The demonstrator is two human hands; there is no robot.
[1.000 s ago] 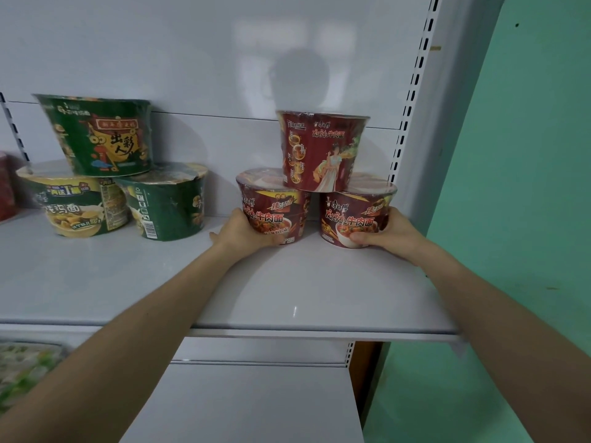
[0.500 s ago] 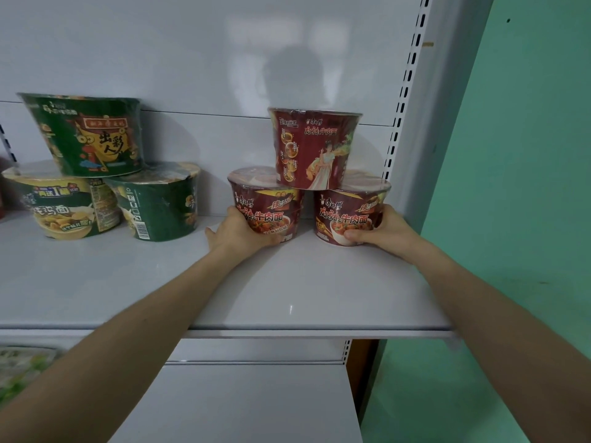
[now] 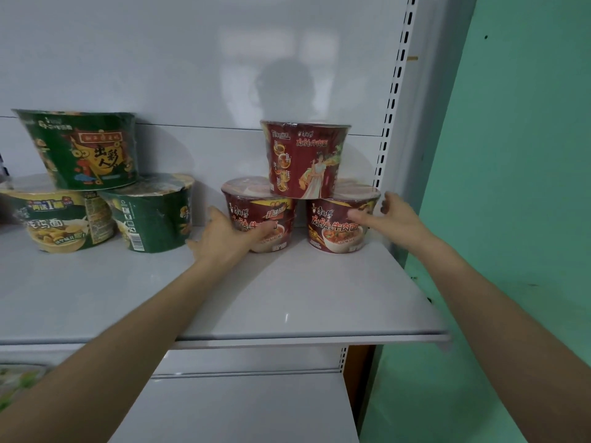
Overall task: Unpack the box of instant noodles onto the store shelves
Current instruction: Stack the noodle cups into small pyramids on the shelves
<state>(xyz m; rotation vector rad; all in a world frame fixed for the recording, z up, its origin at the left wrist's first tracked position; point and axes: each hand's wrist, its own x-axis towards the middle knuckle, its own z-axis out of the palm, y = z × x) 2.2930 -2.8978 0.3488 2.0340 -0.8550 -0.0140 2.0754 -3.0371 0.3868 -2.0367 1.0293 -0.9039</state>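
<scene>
Three dark red noodle bowls form a small pyramid on the grey shelf [image 3: 287,298]. The left red bowl [image 3: 278,212] and the right red bowl [image 3: 332,231] stand side by side, and the top red bowl [image 3: 303,158] rests across their lids. My left hand [image 3: 224,238] cups the left bowl's side, its thumb curled across the front. My right hand [image 3: 396,215] hovers at the right bowl's side with fingers spread and thumb in front of the label, holding nothing.
At the left, three green and yellow noodle bowls make another stack, the top green bowl [image 3: 83,151] on the two below. The slotted shelf upright [image 3: 393,91] and a green wall [image 3: 518,155] close the right side. A lower shelf [image 3: 240,407] sits beneath.
My right hand has let go of the right red bowl and spread open beside it. The left hand stays on the left bowl. The view has shifted slightly.
</scene>
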